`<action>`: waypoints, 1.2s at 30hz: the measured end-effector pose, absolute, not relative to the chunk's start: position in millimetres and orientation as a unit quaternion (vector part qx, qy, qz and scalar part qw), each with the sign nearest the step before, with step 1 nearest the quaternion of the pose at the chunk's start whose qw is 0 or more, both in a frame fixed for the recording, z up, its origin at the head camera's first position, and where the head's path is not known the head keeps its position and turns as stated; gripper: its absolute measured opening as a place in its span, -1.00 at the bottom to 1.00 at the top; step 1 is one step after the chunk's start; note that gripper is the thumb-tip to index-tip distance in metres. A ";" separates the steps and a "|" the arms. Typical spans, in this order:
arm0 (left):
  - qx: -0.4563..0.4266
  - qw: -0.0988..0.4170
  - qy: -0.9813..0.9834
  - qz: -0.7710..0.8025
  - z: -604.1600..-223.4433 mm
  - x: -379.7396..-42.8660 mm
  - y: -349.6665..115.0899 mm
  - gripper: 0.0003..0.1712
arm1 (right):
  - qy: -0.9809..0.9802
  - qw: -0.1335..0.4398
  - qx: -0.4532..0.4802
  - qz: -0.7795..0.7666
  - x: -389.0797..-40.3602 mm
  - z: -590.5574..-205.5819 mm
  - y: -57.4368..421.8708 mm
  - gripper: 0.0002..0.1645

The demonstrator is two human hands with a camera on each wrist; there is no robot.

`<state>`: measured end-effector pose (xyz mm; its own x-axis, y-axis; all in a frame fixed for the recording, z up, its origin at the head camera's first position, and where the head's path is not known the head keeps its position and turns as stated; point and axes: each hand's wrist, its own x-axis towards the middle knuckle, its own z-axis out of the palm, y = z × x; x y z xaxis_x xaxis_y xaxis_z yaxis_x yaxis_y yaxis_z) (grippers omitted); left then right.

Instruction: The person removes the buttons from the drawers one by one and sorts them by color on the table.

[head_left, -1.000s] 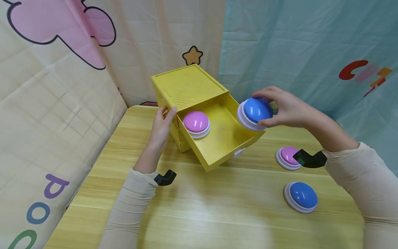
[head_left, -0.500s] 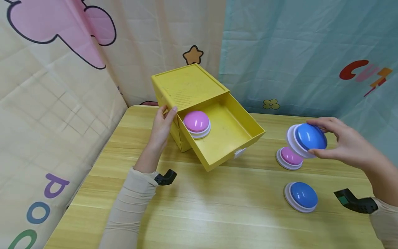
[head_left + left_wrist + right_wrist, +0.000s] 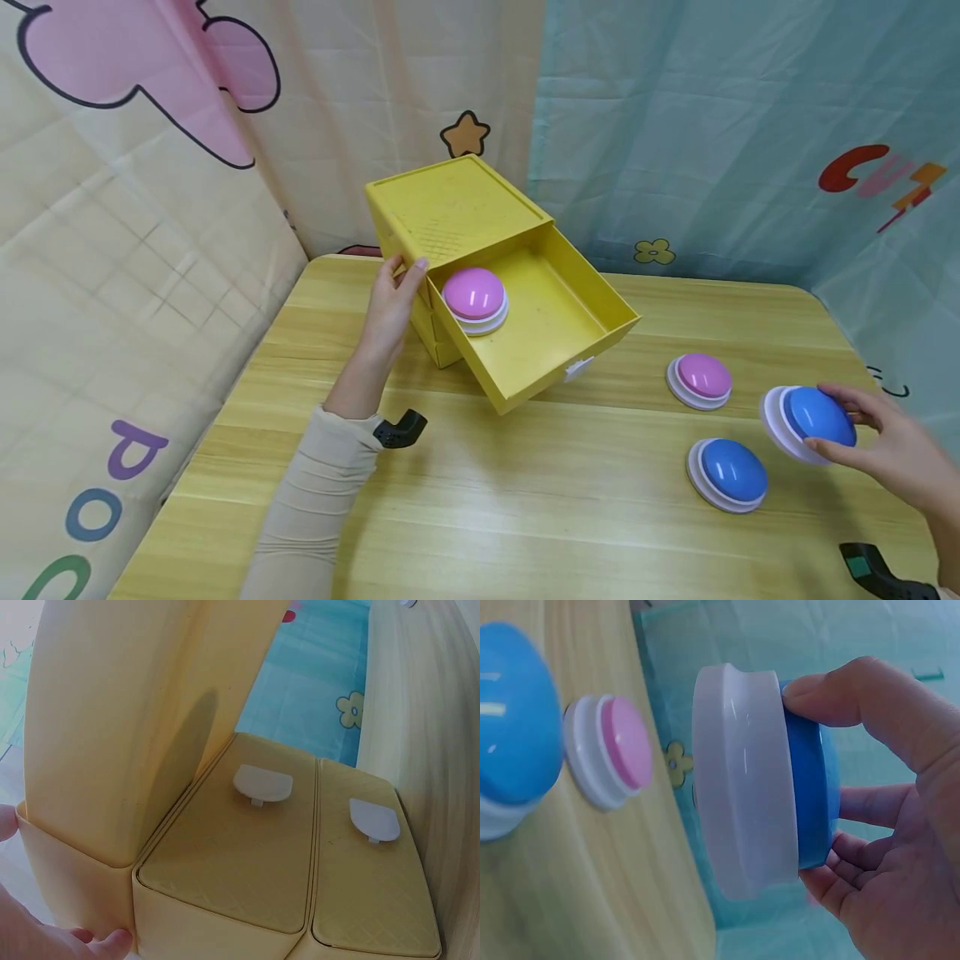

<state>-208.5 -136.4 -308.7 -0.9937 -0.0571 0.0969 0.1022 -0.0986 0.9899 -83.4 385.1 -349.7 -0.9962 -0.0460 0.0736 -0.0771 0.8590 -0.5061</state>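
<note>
My right hand (image 3: 892, 442) grips a blue buzzer button (image 3: 819, 417) with a white base, tilted, above the right side of the table. In the right wrist view, thumb and fingers hold the blue dome (image 3: 810, 787), and the white base (image 3: 742, 780) faces left. With thumb and fingers, my left hand (image 3: 386, 312) holds the front left corner of a yellow drawer cabinet (image 3: 457, 208). The cabinet's top drawer (image 3: 570, 308) is pulled out, and a pink buzzer button (image 3: 474, 296) sits at its left side.
Another pink button (image 3: 703, 377) and a second blue button (image 3: 733, 471) stand on the wooden table (image 3: 525, 508), right of the drawer. Two lower drawers with white handles (image 3: 262, 784) are closed. Printed curtains (image 3: 712, 125) hang behind and beside the table.
My right hand has carried the blue button from over the open drawer to the right and nearer, past the pink button on the table. The left hand and cabinet have stayed put.
</note>
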 end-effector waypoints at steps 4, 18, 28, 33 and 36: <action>-0.017 0.055 -0.667 -0.743 -311.5 -209.9 -137.0 -0.23 | -0.967 0.012 -0.001 0.253 -77.8 -370.3 404.5 -0.10; -0.012 0.058 -0.670 -0.740 -311.0 -210.2 -136.3 -0.25 | -0.958 -0.059 -0.089 0.265 -66.6 -418.3 449.4 -0.03; -0.012 0.060 -0.671 -0.739 -312.4 -211.0 -136.3 -0.25 | -0.954 -0.080 -0.124 0.261 -59.5 -430.4 449.0 0.11; -0.008 0.060 -0.672 -0.738 -312.7 -211.2 -136.2 -0.25 | -0.953 -0.099 -0.117 0.261 -59.5 -427.0 447.7 0.12; -0.010 0.060 -0.670 -0.740 -312.3 -211.3 -135.8 -0.25 | -0.951 -0.114 -0.102 0.268 -63.5 -428.4 454.9 0.12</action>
<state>-211.3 -135.8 -312.3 -0.9927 -0.0754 0.0946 0.1016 -0.0954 0.9902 -63.5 454.9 -428.4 -0.9535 0.1324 -0.2707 0.2542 0.8360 -0.4863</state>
